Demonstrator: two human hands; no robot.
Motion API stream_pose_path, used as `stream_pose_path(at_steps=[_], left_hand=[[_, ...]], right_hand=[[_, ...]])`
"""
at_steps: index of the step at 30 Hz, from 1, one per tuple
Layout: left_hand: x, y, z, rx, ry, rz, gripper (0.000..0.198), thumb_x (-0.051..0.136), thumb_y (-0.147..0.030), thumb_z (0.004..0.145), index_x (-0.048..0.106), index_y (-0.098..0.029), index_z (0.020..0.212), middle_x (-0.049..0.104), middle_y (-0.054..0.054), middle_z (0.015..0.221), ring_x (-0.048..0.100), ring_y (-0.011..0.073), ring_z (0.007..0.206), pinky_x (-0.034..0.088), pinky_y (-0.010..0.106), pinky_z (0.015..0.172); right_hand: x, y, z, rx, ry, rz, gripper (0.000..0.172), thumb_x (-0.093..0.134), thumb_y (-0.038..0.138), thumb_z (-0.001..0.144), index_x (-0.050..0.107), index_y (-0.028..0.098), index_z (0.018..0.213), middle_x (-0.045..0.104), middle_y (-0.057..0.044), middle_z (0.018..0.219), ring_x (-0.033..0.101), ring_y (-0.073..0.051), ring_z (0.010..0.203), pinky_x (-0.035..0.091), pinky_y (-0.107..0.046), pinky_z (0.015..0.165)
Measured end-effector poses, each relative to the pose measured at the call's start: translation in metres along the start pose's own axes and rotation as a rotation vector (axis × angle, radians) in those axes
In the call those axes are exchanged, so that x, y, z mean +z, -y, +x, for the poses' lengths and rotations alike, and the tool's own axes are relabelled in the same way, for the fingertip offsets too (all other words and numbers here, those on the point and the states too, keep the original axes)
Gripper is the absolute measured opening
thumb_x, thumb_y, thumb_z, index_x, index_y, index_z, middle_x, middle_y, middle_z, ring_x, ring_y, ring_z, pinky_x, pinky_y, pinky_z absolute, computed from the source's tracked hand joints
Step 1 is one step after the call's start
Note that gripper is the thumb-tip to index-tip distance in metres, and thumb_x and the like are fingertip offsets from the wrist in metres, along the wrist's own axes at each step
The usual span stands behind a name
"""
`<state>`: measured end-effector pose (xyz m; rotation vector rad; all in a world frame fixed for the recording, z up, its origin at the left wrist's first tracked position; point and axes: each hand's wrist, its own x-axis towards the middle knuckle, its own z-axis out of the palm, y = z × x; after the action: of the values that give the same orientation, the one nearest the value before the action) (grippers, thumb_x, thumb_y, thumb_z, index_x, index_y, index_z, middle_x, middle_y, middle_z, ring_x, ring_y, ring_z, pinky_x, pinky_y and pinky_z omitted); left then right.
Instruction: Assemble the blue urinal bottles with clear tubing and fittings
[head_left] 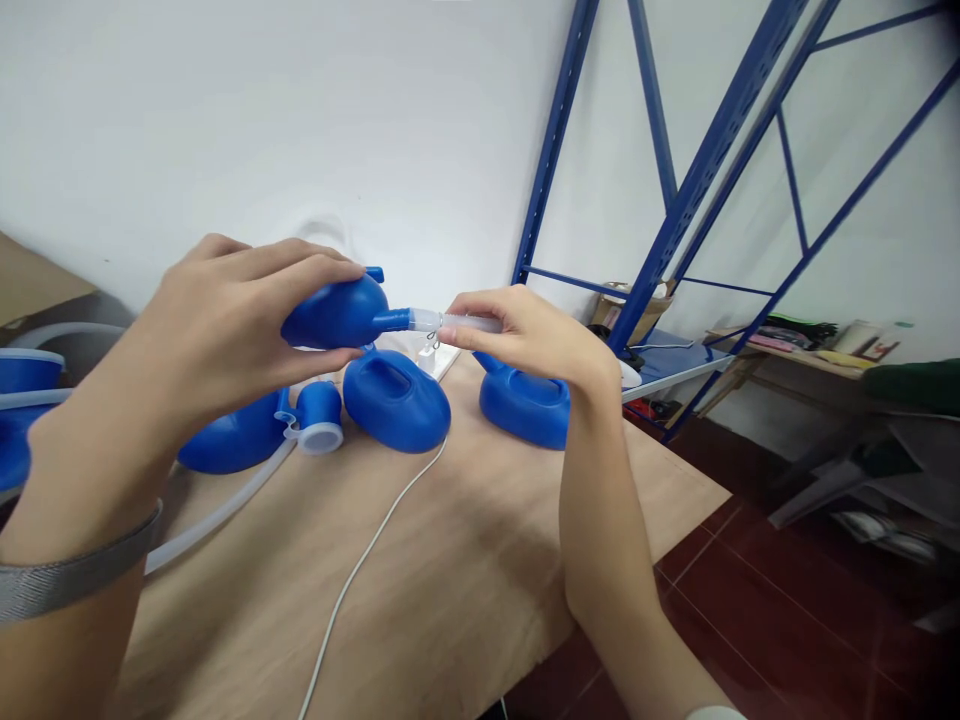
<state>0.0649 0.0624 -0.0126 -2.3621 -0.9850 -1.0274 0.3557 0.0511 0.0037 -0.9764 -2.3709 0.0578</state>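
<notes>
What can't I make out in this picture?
In the head view:
Held blue bottle: back end hidden by the left hand.
Clear tube: partly covered by the right hand.
Rightmost blue jug: one end behind the right forearm.
Blue cup: cut off by the left edge.
Distant clutter: too small.

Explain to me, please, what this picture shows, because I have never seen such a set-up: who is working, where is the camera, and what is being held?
There is no machine here. A person works with two bare hands, and the one camera, worn on the head, looks forward and down.

The left hand holds a blue bottle. The right hand pinches a clear tube whose end meets the bottle's spout; a small wire clip is by the fingertips.

On the wooden table are more blue bottles, a blue cap, another tube and a white cord.
</notes>
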Motion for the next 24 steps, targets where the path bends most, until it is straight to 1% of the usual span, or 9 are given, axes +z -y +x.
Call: stream_pose_path(at_steps=[4, 8, 12, 16, 18, 19, 21, 23, 24], left_hand=[[0.002, -0.005, -0.001, 0.050, -0.103, 0.113, 0.042, 0.056, -0.058, 0.096, 0.063, -0.033, 0.129, 0.065, -0.001, 0.142, 0.063, 0.0299, 0.128, 0.036, 0.052, 0.116], [0.001, -0.014, 0.003, 0.117, -0.130, 0.219, 0.027, 0.052, -0.045, 0.100, 0.064, -0.034, 0.122, 0.065, -0.005, 0.143, 0.062, 0.0284, 0.132, 0.032, 0.056, 0.119], [0.002, -0.024, 0.006, 0.039, -0.112, 0.173, 0.022, 0.054, -0.043, 0.097, 0.065, -0.033, 0.114, 0.067, -0.006, 0.141, 0.059, 0.0277, 0.138, 0.031, 0.056, 0.121], [0.009, -0.032, 0.006, -0.048, -0.101, 0.212, 0.027, 0.054, -0.044, 0.096, 0.065, -0.036, 0.120, 0.063, -0.008, 0.146, 0.051, 0.0295, 0.146, 0.029, 0.060, 0.121], [0.013, -0.033, 0.004, -0.079, -0.130, 0.204, 0.029, 0.056, -0.045, 0.096, 0.063, -0.039, 0.123, 0.060, -0.009, 0.149, 0.046, 0.0308, 0.150, 0.025, 0.062, 0.123], [0.014, -0.032, 0.002, -0.077, -0.159, 0.207, 0.030, 0.057, -0.045, 0.096, 0.062, -0.039, 0.125, 0.059, -0.008, 0.150, 0.046, 0.0318, 0.149, 0.024, 0.063, 0.123], [0.016, -0.029, -0.001, -0.009, -0.244, 0.250, 0.037, 0.061, -0.043, 0.094, 0.056, -0.041, 0.131, 0.057, -0.006, 0.152, 0.052, 0.0330, 0.144, 0.023, 0.063, 0.122], [0.015, -0.022, -0.004, 0.097, -0.357, 0.316, 0.057, 0.070, -0.044, 0.090, 0.047, -0.045, 0.142, 0.049, -0.003, 0.158, 0.054, 0.0346, 0.142, 0.024, 0.062, 0.121], [0.015, -0.017, -0.006, 0.116, -0.412, 0.322, 0.070, 0.075, -0.048, 0.086, 0.040, -0.047, 0.147, 0.042, -0.002, 0.163, 0.049, 0.0366, 0.145, 0.024, 0.063, 0.122]], right_hand=[[0.002, -0.002, 0.001, -0.033, -0.031, -0.002, 0.046, 0.051, 0.055, 0.104, 0.071, 0.015, 0.095, 0.061, -0.001, 0.078, 0.048, -0.012, 0.069, 0.033, -0.028, 0.067], [0.006, -0.006, 0.005, -0.036, -0.005, 0.013, 0.049, 0.051, 0.055, 0.104, 0.071, 0.014, 0.086, 0.055, 0.002, 0.067, 0.043, -0.010, 0.063, 0.032, -0.028, 0.064], [0.008, -0.008, 0.005, -0.071, -0.022, 0.133, 0.053, 0.051, 0.060, 0.103, 0.072, 0.014, 0.086, 0.060, 0.000, 0.072, 0.047, -0.010, 0.066, 0.035, -0.026, 0.064], [0.006, -0.006, 0.003, -0.070, -0.083, 0.231, 0.058, 0.049, 0.064, 0.103, 0.071, 0.014, 0.085, 0.057, 0.000, 0.071, 0.045, -0.010, 0.064, 0.035, -0.026, 0.061], [0.004, -0.003, 0.001, -0.072, -0.120, 0.236, 0.058, 0.048, 0.064, 0.103, 0.069, 0.014, 0.083, 0.055, 0.000, 0.070, 0.045, -0.010, 0.065, 0.035, -0.026, 0.061], [0.003, -0.002, 0.001, -0.078, -0.145, 0.233, 0.058, 0.047, 0.065, 0.103, 0.069, 0.014, 0.083, 0.055, 0.000, 0.071, 0.047, -0.010, 0.066, 0.035, -0.026, 0.062], [0.001, 0.001, 0.000, -0.092, -0.194, 0.222, 0.058, 0.045, 0.064, 0.104, 0.068, 0.015, 0.085, 0.056, -0.001, 0.074, 0.051, -0.012, 0.071, 0.037, -0.026, 0.064], [-0.002, 0.004, -0.002, -0.096, -0.213, 0.195, 0.055, 0.046, 0.061, 0.105, 0.068, 0.015, 0.087, 0.057, -0.002, 0.076, 0.053, -0.012, 0.074, 0.039, -0.026, 0.066], [-0.003, 0.006, -0.004, -0.095, -0.211, 0.173, 0.052, 0.047, 0.059, 0.105, 0.069, 0.015, 0.088, 0.058, -0.001, 0.076, 0.053, -0.012, 0.074, 0.039, -0.026, 0.067]])
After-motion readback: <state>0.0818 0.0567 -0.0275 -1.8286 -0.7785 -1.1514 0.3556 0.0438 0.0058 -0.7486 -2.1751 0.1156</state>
